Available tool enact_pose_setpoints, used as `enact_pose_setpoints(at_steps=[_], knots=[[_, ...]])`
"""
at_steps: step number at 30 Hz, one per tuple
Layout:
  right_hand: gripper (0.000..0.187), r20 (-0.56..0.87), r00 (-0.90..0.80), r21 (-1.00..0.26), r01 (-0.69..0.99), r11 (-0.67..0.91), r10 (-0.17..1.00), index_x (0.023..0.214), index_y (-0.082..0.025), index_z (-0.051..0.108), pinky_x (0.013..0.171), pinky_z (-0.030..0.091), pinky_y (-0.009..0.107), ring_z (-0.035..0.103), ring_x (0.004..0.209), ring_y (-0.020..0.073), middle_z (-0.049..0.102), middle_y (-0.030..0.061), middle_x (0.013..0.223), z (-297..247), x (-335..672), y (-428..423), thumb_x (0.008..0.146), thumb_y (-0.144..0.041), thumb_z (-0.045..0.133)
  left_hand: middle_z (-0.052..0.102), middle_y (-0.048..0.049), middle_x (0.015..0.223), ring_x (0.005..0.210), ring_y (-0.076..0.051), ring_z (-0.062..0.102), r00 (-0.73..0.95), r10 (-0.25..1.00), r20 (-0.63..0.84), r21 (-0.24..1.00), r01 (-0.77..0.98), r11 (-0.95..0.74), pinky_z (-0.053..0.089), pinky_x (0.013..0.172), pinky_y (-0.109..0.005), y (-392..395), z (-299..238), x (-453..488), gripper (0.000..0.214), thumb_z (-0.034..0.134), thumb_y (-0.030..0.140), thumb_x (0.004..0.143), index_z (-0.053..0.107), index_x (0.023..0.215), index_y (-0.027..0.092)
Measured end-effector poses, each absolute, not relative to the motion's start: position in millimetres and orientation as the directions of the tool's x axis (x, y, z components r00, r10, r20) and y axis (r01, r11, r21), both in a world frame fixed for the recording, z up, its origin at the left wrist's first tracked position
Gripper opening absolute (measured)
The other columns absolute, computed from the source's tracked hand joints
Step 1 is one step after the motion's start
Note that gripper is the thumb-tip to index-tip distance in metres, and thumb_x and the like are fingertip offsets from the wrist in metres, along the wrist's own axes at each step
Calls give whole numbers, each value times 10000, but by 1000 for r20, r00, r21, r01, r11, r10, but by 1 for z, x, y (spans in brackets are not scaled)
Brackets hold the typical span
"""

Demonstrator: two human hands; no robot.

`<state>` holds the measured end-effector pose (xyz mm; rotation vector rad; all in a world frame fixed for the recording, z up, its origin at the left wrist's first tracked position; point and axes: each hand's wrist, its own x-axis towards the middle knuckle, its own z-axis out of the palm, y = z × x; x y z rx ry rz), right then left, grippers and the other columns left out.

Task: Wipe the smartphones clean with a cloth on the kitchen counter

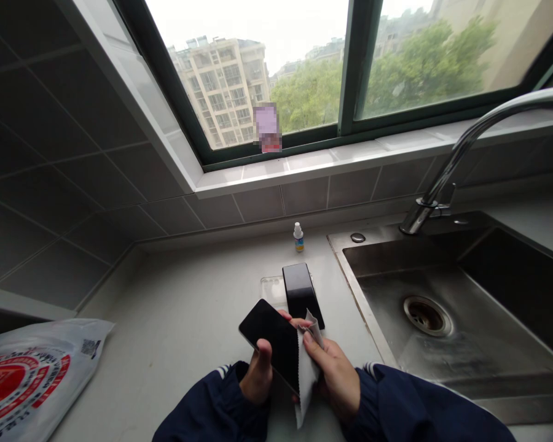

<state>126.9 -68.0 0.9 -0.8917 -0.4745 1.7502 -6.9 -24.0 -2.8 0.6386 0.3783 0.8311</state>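
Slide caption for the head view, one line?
Left hand holds a black smartphone while right hand presses a white cloth against it, by a steel sink.

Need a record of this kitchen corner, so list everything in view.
Held phone: 1, black, in left hand.
Second phone: 1, black, on counter near sink.
Cloth: 1, white, in right hand, against held phone.
Clear case: 1, see-through, beside second phone.
Small bottle: 1, white and blue, by wall.
Plastic bag: 1, white with red print, counter's left end.
Sink: 1, steel, right.
Faucet: 1, steel, behind sink.
Counter: 1, pale grey.
Wall tiles: many, grey, left and behind.
Window: 1, green frame, above tiles.
Left hand: 1, navy sleeve, bottom centre.
Right hand: 1, navy sleeve, bottom centre.
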Motion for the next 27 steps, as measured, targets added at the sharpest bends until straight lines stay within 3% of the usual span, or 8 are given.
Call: enact_pose_setpoints(at_steps=[4,8,10,15,20,23,25,27], knots=[[530,-350,-51,-685,-667,-293,935,1095,-112,680,744,548,328,709,840,254,736,109,858,1,128,-65,795,-549,695,656,-138,1149,1128,-325,586,569,821,-48,638,-615,463,388,1019,-486,-21,13,-4,638,439,741,792,547,1128,209],[504,-391,84,-721,-647,-248,917,897,-85,693,650,540,328,701,705,250,731,121,769,4,137,-60,739,-561,739,709,-157,943,810,-266,681,543,825,-157,570,-632,525,507,717,-381,-15,29,-7,704,247,745,855,584,1052,159],[461,-385,157,-742,-639,-203,910,812,-110,672,581,527,300,680,632,221,714,85,701,7,144,-56,720,-553,757,712,-156,847,713,-255,683,576,799,-172,564,-607,560,503,671,-366,-13,31,-7,768,198,774,838,591,1011,137],[461,-332,356,-803,-592,-64,873,908,-143,660,663,556,301,690,747,213,729,68,818,16,163,-44,722,-554,757,710,-196,791,675,-302,701,792,580,-193,571,-390,723,507,626,-383,-15,17,-5,989,47,882,716,580,1014,103],[541,-232,474,-880,-474,24,850,1135,-163,645,938,512,394,648,1057,275,714,99,1083,22,170,-43,775,-562,709,712,-226,802,686,-310,704,892,399,-212,545,-231,806,510,624,-388,-22,9,-4,1066,-43,868,700,576,1048,73],[471,-114,387,-943,-331,23,915,1149,-162,688,1063,415,440,573,1192,323,682,119,1187,22,163,-54,799,-476,721,712,-228,801,679,-300,704,906,360,-224,537,-193,821,505,629,-376,-22,11,-5,1082,-42,852,721,606,1053,51],[441,158,112,-987,29,156,981,1320,-212,584,1115,354,469,476,1310,304,552,91,1385,18,157,-62,940,-430,534,718,-215,834,724,-285,707,906,362,-220,507,-212,836,509,701,-385,-21,11,-5,1057,-2,823,769,629,1093,39],[467,341,-103,-887,294,356,934,1416,-213,477,1159,260,505,295,1425,301,382,73,1517,11,152,-67,984,-379,419,721,-191,969,893,-274,700,873,455,-176,477,-329,815,478,877,-404,-20,9,-4,937,80,753,852,613,1205,68]])
